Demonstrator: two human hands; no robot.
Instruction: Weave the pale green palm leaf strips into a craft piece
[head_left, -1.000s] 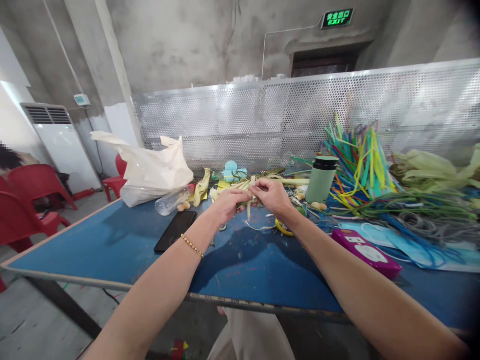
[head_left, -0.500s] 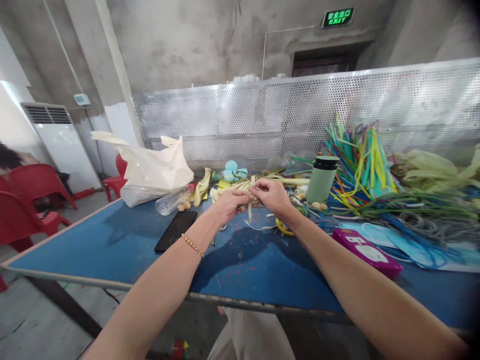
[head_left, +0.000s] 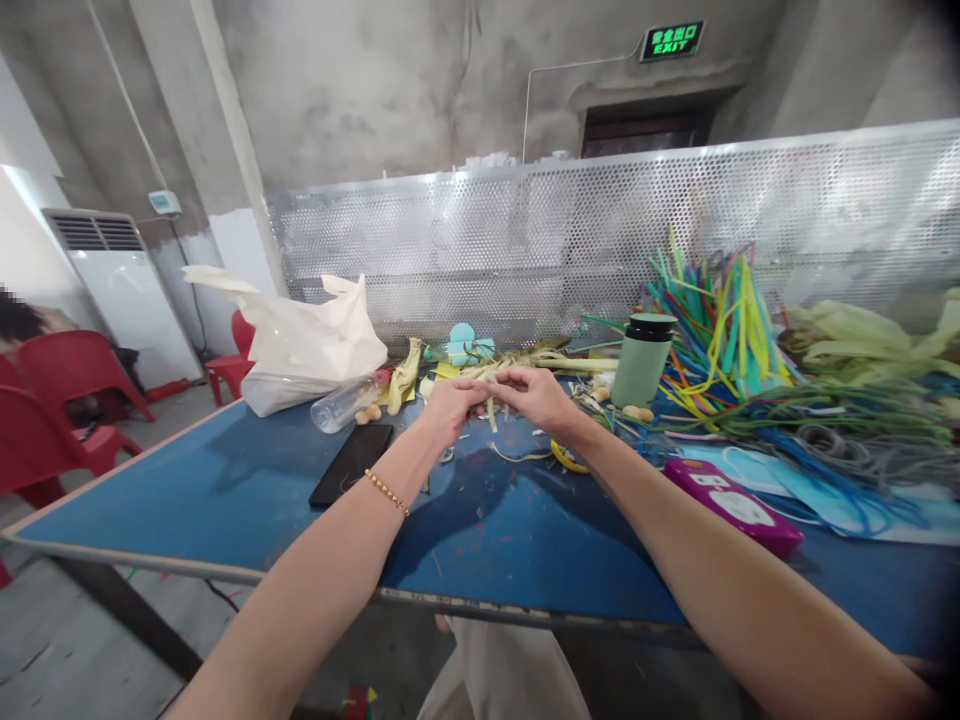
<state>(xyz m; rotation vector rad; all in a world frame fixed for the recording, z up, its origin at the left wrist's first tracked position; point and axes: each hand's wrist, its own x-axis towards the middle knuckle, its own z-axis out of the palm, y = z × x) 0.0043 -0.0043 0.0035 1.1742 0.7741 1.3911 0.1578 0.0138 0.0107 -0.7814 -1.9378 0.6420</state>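
Above the blue table [head_left: 187,500], my left hand [head_left: 452,405] and my right hand [head_left: 541,398] meet fingertip to fingertip. Both are closed in a pinch on a pale, dry-looking husk strip [head_left: 492,414], whose loose end hangs below the fingers. Most of the strip is hidden by the fingers. Just behind my hands lie more pale green husk strips [head_left: 577,366] in a loose heap. A thin curled strip [head_left: 517,455] rests on the table under my right hand, near a yellow ring [head_left: 568,457].
Left of my hands are a black phone [head_left: 352,465], a clear bottle [head_left: 349,400] and a white plastic bag [head_left: 311,335]. On the right stand a green canister [head_left: 643,362], a magenta power strip [head_left: 733,507] and colourful strips [head_left: 739,330]. A perforated metal panel [head_left: 450,230] runs behind.
My right hand has shifted slightly left and its fingers now lie closer against my left fingertips. The hanging strip end has moved a little left. Other things stay put.
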